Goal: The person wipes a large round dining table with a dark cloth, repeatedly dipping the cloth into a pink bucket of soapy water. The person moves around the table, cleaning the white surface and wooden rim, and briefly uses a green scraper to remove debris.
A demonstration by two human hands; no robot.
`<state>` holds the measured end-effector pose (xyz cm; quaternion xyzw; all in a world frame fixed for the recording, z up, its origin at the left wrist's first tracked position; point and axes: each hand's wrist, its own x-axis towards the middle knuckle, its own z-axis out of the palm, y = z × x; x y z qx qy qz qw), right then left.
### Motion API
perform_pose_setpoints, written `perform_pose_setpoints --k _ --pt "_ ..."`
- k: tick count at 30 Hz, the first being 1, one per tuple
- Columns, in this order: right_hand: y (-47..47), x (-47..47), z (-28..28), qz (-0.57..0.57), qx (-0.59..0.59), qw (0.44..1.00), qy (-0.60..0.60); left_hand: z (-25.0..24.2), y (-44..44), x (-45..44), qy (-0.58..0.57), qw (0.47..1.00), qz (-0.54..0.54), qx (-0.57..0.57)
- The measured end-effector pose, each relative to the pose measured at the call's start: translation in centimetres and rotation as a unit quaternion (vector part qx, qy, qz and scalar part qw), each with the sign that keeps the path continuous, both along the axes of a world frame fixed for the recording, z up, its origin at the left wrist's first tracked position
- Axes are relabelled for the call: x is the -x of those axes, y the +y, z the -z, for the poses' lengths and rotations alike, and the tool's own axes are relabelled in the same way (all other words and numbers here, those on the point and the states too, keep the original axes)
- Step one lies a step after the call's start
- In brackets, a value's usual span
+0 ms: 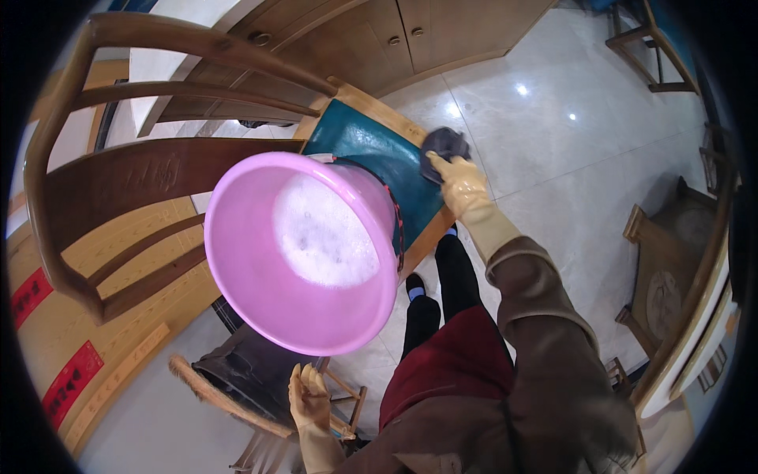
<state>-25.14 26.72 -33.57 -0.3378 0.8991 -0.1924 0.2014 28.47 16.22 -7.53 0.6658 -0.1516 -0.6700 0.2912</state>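
Note:
My right hand (463, 181), in a cream rubber glove, grips a dark wet-looking cloth (443, 148). The cloth lies against the edge of the chair's teal padded seat (361, 127), at the corner of its wooden frame. A large pink plastic bucket (243, 278) stands on that seat, seen from above, with white suds (323, 231) inside. Its dark cord-like handle (398, 216) hangs down the outer side. My left hand (311, 391), gloved alike, is below the bucket's rim with half-curled fingers and nothing in it.
The chair's wooden backrest (172, 175) rises to the left. Wooden cabinets (355, 44) stand behind it. A dark garment with a furry trim (251, 373) is draped over another seat near my left hand. More wooden furniture (657, 284) stands right on the tiled floor (562, 195).

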Motion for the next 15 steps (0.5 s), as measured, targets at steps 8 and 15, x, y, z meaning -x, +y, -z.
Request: perform_pose_setpoints --k 8,15 --pt "3.3 -17.2 1.8 0.168 0.015 0.980 -0.110 5.8 1.2 -7.3 0.123 0.991 0.029 -0.053" --pt "0.5 -37.2 1.5 -0.048 -0.018 0.970 -0.238 4.3 2.5 -14.0 0.022 0.998 0.032 -0.053"
